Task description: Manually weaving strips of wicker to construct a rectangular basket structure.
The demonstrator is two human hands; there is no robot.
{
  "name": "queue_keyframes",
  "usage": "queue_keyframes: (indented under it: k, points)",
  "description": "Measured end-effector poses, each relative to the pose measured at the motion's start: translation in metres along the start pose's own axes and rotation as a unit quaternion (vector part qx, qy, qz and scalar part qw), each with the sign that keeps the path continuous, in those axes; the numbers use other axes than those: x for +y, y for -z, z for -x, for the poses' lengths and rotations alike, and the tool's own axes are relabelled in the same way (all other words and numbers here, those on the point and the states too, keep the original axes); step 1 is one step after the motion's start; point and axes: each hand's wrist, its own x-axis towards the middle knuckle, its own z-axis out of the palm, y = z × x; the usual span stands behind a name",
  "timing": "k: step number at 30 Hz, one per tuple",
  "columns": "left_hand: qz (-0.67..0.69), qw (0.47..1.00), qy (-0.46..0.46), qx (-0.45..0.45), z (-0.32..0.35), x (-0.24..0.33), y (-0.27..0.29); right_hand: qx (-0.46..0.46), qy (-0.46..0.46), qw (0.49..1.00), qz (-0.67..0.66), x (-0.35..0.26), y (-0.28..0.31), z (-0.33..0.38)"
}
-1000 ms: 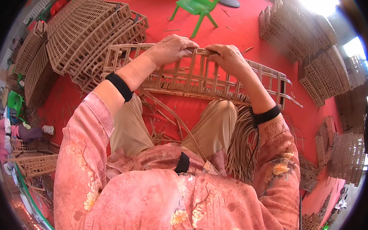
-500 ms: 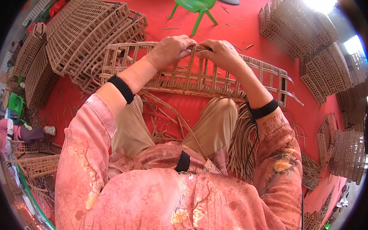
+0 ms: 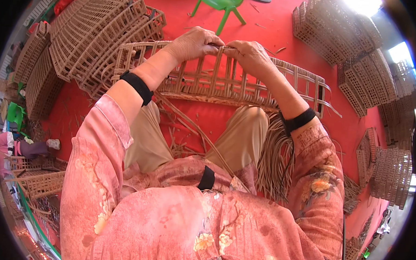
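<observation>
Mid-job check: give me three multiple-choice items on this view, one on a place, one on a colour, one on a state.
1. Where do both hands meet?
A. top edge of the woven panel
B. on the green chair
C. in the lap

2. What colour is the floor?
A. blue
B. red
C. grey

3. How is the right hand?
A. open, resting
B. out of view
C. pinched on the panel

Answers: 1 A, the left hand and right hand sit together on the woven panel rim. 2 B, the floor is red. 3 C, its fingers close on a rim strip.
</observation>
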Motion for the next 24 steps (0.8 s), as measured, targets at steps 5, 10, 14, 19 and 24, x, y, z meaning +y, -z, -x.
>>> queue_keyframes:
  k: [5,10,14,19,24]
  points:
    - [0.018,0.999,0.023,-0.024,-0.002,-0.004,0.001,-0.003,0.01,1.0,-0.006,0.003,-0.001,0.0]
    - [-0.05,0.999,0.009,-0.002,0.003,-0.003,0.001,0.025,0.032,0.999,0.009,0.009,-0.009,0.0]
    - [-0.081,0.995,-0.024,0.055,0.008,-0.005,-0.008,0.035,0.03,0.999,0.011,0.005,-0.011,0.002]
    - [-0.056,0.997,-0.049,0.036,0.007,-0.007,-0.003,0.057,0.038,0.998,0.01,0.003,-0.014,0.004]
    - [-0.097,0.991,-0.08,0.047,0.009,-0.006,-0.006,0.083,0.049,0.995,0.032,0.004,-0.017,0.005]
